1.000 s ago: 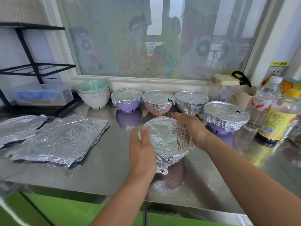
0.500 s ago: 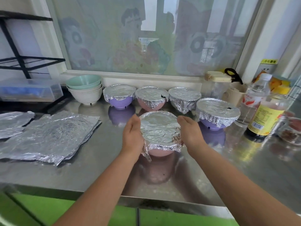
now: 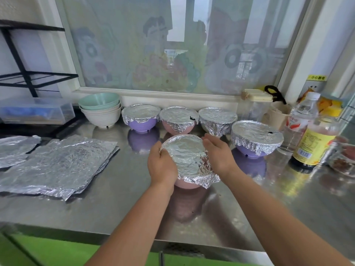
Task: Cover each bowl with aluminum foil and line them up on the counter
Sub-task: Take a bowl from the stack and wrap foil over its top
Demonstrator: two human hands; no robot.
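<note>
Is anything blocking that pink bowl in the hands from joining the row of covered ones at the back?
Nothing visible. The pink bowl sits on bare counter before the row; the gap beside the purple bowl looks open.

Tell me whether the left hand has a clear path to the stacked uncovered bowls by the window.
Probably yes. The left hand would first have to let go of the pink foil-covered bowl; bare counter lies between it and the stacked bowls.
</note>
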